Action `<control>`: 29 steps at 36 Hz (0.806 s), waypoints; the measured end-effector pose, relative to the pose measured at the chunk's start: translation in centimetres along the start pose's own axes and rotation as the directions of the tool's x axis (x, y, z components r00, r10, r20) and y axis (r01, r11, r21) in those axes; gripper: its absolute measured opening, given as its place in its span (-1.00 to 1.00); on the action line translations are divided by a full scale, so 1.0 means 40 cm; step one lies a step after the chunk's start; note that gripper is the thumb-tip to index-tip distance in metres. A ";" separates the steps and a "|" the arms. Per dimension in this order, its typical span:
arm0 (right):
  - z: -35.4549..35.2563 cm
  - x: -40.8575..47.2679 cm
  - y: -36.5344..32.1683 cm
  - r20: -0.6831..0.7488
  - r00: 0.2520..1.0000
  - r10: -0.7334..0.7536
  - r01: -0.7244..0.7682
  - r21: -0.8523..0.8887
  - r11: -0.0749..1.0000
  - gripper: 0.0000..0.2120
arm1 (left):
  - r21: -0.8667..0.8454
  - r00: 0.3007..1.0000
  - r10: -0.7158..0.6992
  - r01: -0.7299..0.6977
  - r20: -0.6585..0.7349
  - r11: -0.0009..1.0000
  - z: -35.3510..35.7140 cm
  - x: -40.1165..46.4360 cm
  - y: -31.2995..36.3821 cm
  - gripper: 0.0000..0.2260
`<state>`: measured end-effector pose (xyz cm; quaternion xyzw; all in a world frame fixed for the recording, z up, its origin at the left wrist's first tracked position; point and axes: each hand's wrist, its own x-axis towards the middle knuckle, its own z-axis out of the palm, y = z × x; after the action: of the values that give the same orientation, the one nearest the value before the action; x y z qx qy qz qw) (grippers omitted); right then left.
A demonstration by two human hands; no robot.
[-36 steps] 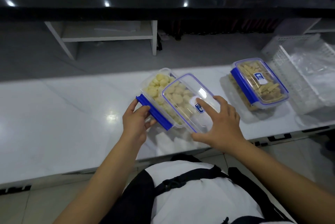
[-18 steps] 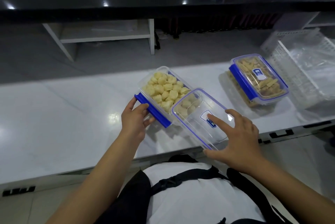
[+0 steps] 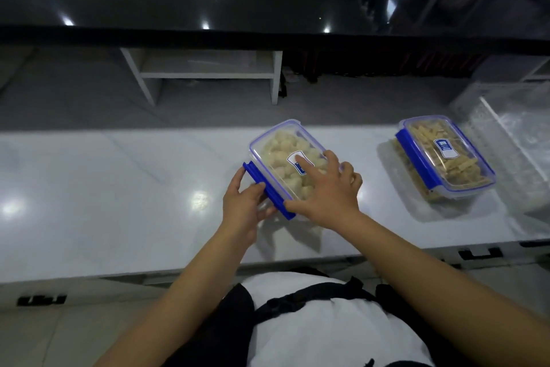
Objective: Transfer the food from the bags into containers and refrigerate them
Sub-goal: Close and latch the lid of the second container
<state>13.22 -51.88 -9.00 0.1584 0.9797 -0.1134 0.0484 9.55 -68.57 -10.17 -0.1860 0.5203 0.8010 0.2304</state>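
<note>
A clear container (image 3: 276, 143) filled with pale yellow round food pieces sits on the white counter (image 3: 119, 188). Its clear lid with blue trim and a blue label lies flat on top. My left hand (image 3: 242, 206) grips the blue clasp (image 3: 265, 188) on the container's near left side. My right hand (image 3: 326, 191) rests palm-down on the lid, fingers spread, covering the lid's near right part. A second lidded container (image 3: 446, 155) with yellow stick-shaped food stands to the right, its blue clasp down.
A white plastic basket (image 3: 512, 134) lined with clear plastic sits at the far right of the counter. A clear empty bag (image 3: 416, 206) lies under the second container. A white shelf unit (image 3: 205, 69) stands behind the counter on the floor.
The lid was off to the right of the container under my right hand. It now covers the container, with my right hand on top. My left hand stays on the blue clasp.
</note>
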 end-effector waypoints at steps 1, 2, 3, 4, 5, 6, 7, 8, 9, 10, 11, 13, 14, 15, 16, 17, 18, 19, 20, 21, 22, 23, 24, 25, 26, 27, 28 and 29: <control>0.002 0.003 0.007 0.004 1.000 -0.007 0.007 -0.008 1.000 -0.04 | 0.001 1.000 0.002 -0.002 -0.005 1.000 0.000 0.002 0.000 -0.47; 0.000 0.008 0.014 0.015 1.000 -0.012 0.013 -0.011 1.000 -0.04 | 0.000 1.000 0.005 -0.005 -0.011 1.000 0.000 0.004 -0.001 -0.47; -0.003 0.013 0.019 0.036 0.999 -0.015 0.015 -0.009 1.000 -0.03 | -0.002 1.000 0.007 -0.007 -0.015 1.000 0.000 0.005 -0.001 -0.48; -0.008 0.018 0.024 0.060 0.998 -0.015 0.016 -0.006 1.000 -0.02 | -0.004 1.000 0.008 -0.008 -0.017 1.000 -0.001 0.006 -0.002 -0.49; -0.012 0.023 0.027 0.078 0.997 -0.017 0.017 -0.006 1.000 -0.01 | -0.005 1.000 0.010 -0.010 -0.019 1.000 -0.001 0.007 -0.002 -0.49; -0.015 0.026 0.029 0.086 0.996 -0.019 0.020 -0.009 1.000 0.01 | -0.007 1.000 0.010 -0.011 -0.020 1.000 -0.001 0.007 -0.003 -0.50; -0.016 0.027 0.029 0.088 0.996 -0.019 0.020 -0.014 1.000 0.01 | -0.009 1.000 0.011 -0.011 -0.018 1.000 -0.002 0.008 -0.004 -0.49; -0.016 0.026 0.029 0.090 0.996 -0.017 0.019 -0.018 1.000 0.02 | -0.008 1.000 0.011 -0.011 -0.017 1.000 -0.003 0.010 -0.005 -0.49; -0.015 0.024 0.029 0.093 0.996 -0.017 0.019 -0.020 1.000 0.03 | -0.002 1.000 0.012 -0.012 -0.018 1.000 -0.003 0.012 -0.005 -0.50; -0.014 0.022 0.030 0.096 0.995 -0.019 0.021 -0.022 1.000 0.02 | 0.008 1.000 0.015 -0.015 -0.016 1.000 -0.003 0.013 -0.005 -0.51; -0.013 0.018 0.031 0.100 0.995 -0.020 0.022 -0.024 0.999 0.01 | 0.019 1.000 0.019 -0.019 -0.009 1.000 -0.003 0.014 -0.005 -0.51; -0.016 0.010 0.032 0.111 0.994 -0.012 0.016 -0.034 0.999 0.00 | 0.045 0.999 0.027 -0.028 0.017 0.999 0.002 0.013 -0.002 -0.52; -0.020 0.005 0.032 0.114 0.993 -0.006 0.010 -0.040 0.999 -0.01 | 0.055 0.999 0.030 -0.031 0.033 0.998 0.005 0.012 0.000 -0.52; -0.024 -0.002 0.032 0.115 0.993 -0.002 0.007 -0.041 0.999 -0.02 | 0.061 0.998 0.032 -0.035 0.049 0.997 0.009 0.012 0.002 -0.51; -0.029 -0.011 0.031 0.115 0.993 -0.005 0.009 -0.036 0.999 -0.04 | 0.069 0.997 0.037 -0.041 0.061 0.997 0.011 0.013 0.005 -0.50; -0.033 -0.022 0.033 0.115 0.993 -0.016 0.019 -0.027 0.999 -0.06 | 0.083 0.997 0.042 -0.047 0.064 0.995 0.012 0.015 0.008 -0.48; -0.038 -0.035 0.036 0.119 0.992 -0.031 0.034 -0.016 0.999 -0.10 | 0.104 0.997 0.044 -0.050 0.060 0.993 0.011 0.020 0.013 -0.46; -0.041 -0.048 0.041 0.127 0.991 -0.047 0.048 -0.004 0.999 -0.16 | 0.134 0.998 0.043 -0.050 0.055 0.990 0.007 0.024 0.018 -0.45; -0.045 -0.060 0.047 0.142 0.988 -0.062 0.062 0.005 0.998 -0.21 | 0.170 0.998 0.039 -0.048 0.055 0.984 0.002 0.030 0.024 -0.43; -0.050 -0.071 0.054 0.164 0.983 -0.077 0.076 0.012 0.997 -0.25 | 0.209 0.998 0.032 -0.044 0.062 0.977 -0.005 0.036 0.031 -0.43; -0.057 -0.078 0.062 0.192 0.977 -0.093 0.092 0.015 0.996 -0.27 | 0.249 0.997 0.022 -0.040 0.075 0.968 -0.010 0.041 0.038 -0.43; -0.067 -0.081 0.068 0.221 0.969 -0.109 0.108 0.014 0.994 -0.29 | 0.291 0.996 0.011 -0.037 0.090 0.956 -0.014 0.045 0.046 -0.43; -0.078 -0.080 0.074 0.240 0.963 -0.125 0.127 0.008 0.992 -0.30 | 0.333 0.994 0.002 -0.037 0.105 0.942 -0.015 0.048 0.053 -0.42; -0.087 -0.077 0.078 0.248 0.958 -0.142 0.147 -0.003 0.989 -0.31 | 0.375 0.993 -0.005 -0.040 0.118 0.926 -0.015 0.049 0.059 -0.41; -0.096 -0.073 0.080 0.252 0.955 -0.156 0.165 -0.015 0.986 -0.32 | 0.415 0.992 -0.009 -0.046 0.129 0.909 -0.013 0.050 0.063 -0.39; -0.102 -0.070 0.080 0.262 0.950 -0.168 0.181 -0.026 0.983 -0.32 | 0.452 0.991 -0.010 -0.053 0.135 0.891 -0.009 0.049 0.066 -0.38; -0.106 -0.067 0.079 0.277 0.944 -0.178 0.195 -0.035 0.980 -0.31 | 0.484 0.991 -0.008 -0.060 0.136 0.873 -0.006 0.049 0.069 -0.37; -0.108 -0.064 0.078 0.294 0.938 -0.183 0.206 -0.047 0.977 -0.30 | 0.514 0.991 -0.004 -0.066 0.135 0.856 -0.002 0.049 0.071 -0.36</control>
<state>16.39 -48.75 -5.13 0.0404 0.9766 -0.1014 0.1853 6.35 -69.30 -9.13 -0.0561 0.7028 0.6461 0.2925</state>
